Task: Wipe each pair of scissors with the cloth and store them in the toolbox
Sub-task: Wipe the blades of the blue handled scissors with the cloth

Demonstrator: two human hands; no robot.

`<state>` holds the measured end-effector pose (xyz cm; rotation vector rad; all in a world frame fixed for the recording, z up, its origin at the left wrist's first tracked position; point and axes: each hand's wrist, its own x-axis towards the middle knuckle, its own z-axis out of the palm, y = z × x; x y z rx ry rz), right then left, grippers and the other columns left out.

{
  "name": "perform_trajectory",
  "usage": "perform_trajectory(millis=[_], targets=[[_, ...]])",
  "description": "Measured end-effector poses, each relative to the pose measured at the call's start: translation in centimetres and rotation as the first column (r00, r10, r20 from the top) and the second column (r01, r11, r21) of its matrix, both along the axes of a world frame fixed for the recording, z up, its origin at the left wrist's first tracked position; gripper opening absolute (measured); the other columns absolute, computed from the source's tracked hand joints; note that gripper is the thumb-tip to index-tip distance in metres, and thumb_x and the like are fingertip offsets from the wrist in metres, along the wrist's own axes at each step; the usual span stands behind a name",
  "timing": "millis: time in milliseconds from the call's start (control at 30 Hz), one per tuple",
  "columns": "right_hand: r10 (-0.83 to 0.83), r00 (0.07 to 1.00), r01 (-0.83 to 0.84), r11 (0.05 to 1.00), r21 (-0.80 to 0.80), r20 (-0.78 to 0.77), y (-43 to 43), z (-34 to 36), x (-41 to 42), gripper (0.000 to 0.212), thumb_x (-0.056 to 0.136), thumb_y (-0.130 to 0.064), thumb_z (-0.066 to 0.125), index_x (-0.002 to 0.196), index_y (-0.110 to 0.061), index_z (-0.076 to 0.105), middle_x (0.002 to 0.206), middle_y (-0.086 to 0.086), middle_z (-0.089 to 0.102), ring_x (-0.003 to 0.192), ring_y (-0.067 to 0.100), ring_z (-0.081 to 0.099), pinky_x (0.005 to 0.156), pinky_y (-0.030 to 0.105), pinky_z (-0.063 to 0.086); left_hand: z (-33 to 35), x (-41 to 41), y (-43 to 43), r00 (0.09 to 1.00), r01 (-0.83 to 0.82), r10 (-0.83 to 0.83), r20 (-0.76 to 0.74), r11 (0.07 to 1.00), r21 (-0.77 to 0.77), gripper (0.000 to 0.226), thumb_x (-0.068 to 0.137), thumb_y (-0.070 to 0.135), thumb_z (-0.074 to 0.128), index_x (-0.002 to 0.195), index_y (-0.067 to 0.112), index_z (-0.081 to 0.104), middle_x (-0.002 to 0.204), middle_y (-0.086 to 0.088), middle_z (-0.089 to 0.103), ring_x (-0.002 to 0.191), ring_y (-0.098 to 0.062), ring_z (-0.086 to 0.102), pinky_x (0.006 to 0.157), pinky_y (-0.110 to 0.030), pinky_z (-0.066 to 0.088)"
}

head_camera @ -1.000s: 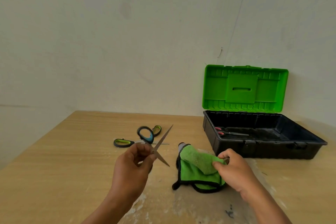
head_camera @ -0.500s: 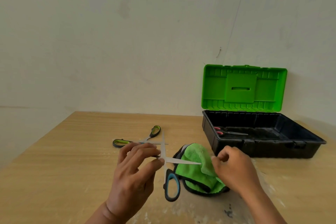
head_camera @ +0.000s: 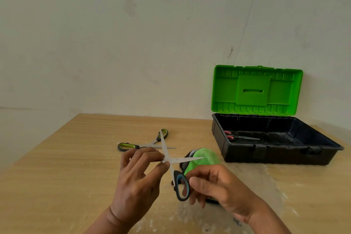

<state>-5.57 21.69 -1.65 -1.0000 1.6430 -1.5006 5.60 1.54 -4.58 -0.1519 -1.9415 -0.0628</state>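
My left hand [head_camera: 137, 180] pinches the blue-handled scissors [head_camera: 181, 186] at the pivot, blades spread wide, one pointing up and one pointing right over the cloth. My right hand [head_camera: 218, 186] touches the blue handle loop with its fingertips and rests on the green cloth [head_camera: 203, 157], which lies bunched on the table. Green-handled scissors [head_camera: 144, 143] lie open on the table behind my left hand. Red-handled scissors [head_camera: 239, 137] lie inside the black toolbox [head_camera: 275, 155], whose green lid [head_camera: 256, 90] stands open against the wall.
The wooden table [head_camera: 66, 167] has pale dusty smears near its front edge. A plain wall rises just behind the table and the toolbox. The table's left edge runs diagonally at the left.
My left hand turned the blue-handled scissors so the handle hangs down toward me. My right hand let go of the cloth's fold and moved to the handle loop.
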Motion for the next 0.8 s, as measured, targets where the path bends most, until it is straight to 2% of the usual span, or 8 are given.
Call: perform_trajectory(millis=[167, 300, 367, 467, 533, 667, 733, 800], targets=[[-0.033, 0.999, 0.033, 0.999, -0.005, -0.012, -1.1, -0.4, 0.9, 0.023, 0.088, -0.013, 0.078, 0.104, 0.004, 0.073, 0.089, 0.018, 0.075, 0.072, 0.023, 0.069, 0.057, 0.028, 0.054, -0.1, -0.3, 0.0, 0.999, -0.018, 0.017, 0.027, 1.000, 0.013, 0.018, 0.081, 0.005, 0.073, 0.092, 0.019, 0.070, 0.096, -0.009, 0.072, 0.098, -0.024, 0.066, 0.083, -0.039, 0.042], [-0.124, 0.988, 0.125, 0.992, -0.006, 0.095, -1.4, -0.7, 1.1, 0.027, 0.082, -0.010, 0.079, 0.102, 0.006, 0.073, 0.087, 0.021, 0.074, 0.071, 0.024, 0.070, 0.060, 0.030, 0.058, -0.3, -0.5, -0.3, 0.989, -0.097, 0.087, 0.124, 0.992, 0.079, 0.024, 0.076, 0.005, 0.076, 0.092, 0.022, 0.080, 0.107, -0.010, 0.070, 0.107, -0.031, 0.061, 0.086, -0.044, 0.043], [-0.164, 0.977, 0.165, 0.986, 0.001, 0.139, -1.6, -0.9, 1.0, 0.025, 0.082, -0.007, 0.079, 0.102, 0.007, 0.073, 0.087, 0.022, 0.074, 0.070, 0.024, 0.070, 0.062, 0.030, 0.059, -0.6, -0.6, -0.1, 0.972, -0.153, 0.126, 0.197, 0.980, 0.126, 0.029, 0.075, 0.008, 0.075, 0.096, 0.028, 0.080, 0.108, -0.008, 0.066, 0.105, -0.031, 0.058, 0.083, -0.043, 0.043], [-0.192, 0.968, 0.192, 0.981, 0.013, 0.162, -1.7, -1.0, 1.1, 0.017, 0.085, -0.002, 0.077, 0.100, 0.006, 0.073, 0.086, 0.022, 0.074, 0.069, 0.023, 0.070, 0.062, 0.030, 0.059, -0.8, -0.6, 0.4, 0.957, -0.201, 0.137, 0.257, 0.949, 0.244, 0.024, 0.081, 0.023, 0.068, 0.102, 0.030, 0.077, 0.104, -0.003, 0.059, 0.099, -0.024, 0.054, 0.076, -0.038, 0.044], [-0.196, 0.967, 0.195, 0.981, 0.020, 0.166, -1.6, -1.0, 1.1, 0.016, 0.085, -0.002, 0.077, 0.099, 0.005, 0.074, 0.086, 0.022, 0.074, 0.069, 0.023, 0.070, 0.061, 0.030, 0.059, -0.8, -0.6, 0.5, 0.947, -0.221, 0.130, 0.294, 0.927, 0.303, 0.029, 0.085, 0.034, 0.058, 0.109, 0.027, 0.073, 0.110, -0.001, 0.056, 0.106, -0.024, 0.053, 0.081, -0.038, 0.047], [-0.204, 0.966, 0.202, 0.979, 0.031, 0.158, -1.4, -1.1, 0.7, 0.016, 0.086, -0.002, 0.076, 0.100, 0.006, 0.074, 0.088, 0.021, 0.074, 0.071, 0.024, 0.069, 0.064, 0.033, 0.060, -0.8, -0.7, 0.1, 0.929, -0.253, 0.115, 0.351, 0.890, 0.380, 0.033, 0.095, 0.037, 0.052, 0.119, 0.021, 0.068, 0.127, -0.003, 0.057, 0.129, -0.027, 0.048, 0.099, -0.043, 0.048], [-0.211, 0.964, 0.207, 0.978, 0.037, 0.160, -1.3, -1.1, 0.5, 0.017, 0.086, -0.002, 0.076, 0.101, 0.006, 0.074, 0.089, 0.021, 0.075, 0.072, 0.024, 0.070, 0.066, 0.033, 0.061, -0.6, -0.7, 0.1, 0.927, -0.252, 0.086, 0.366, 0.863, 0.437, 0.031, 0.099, 0.033, 0.052, 0.121, 0.020, 0.068, 0.127, 0.000, 0.059, 0.122, -0.021, 0.054, 0.093, -0.035, 0.049], [-0.223, 0.963, 0.218, 0.975, 0.044, 0.155, -1.2, -1.1, 0.4, 0.017, 0.086, -0.002, 0.076, 0.101, 0.006, 0.074, 0.090, 0.022, 0.075, 0.072, 0.025, 0.070, 0.065, 0.033, 0.060, -0.2, -0.7, 0.2, 0.931, -0.231, 0.028, 0.364, 0.816, 0.529, 0.029, 0.095, 0.028, 0.057, 0.120, 0.022, 0.069, 0.119, 0.007, 0.061, 0.107, -0.013, 0.060, 0.082, -0.023, 0.046]])
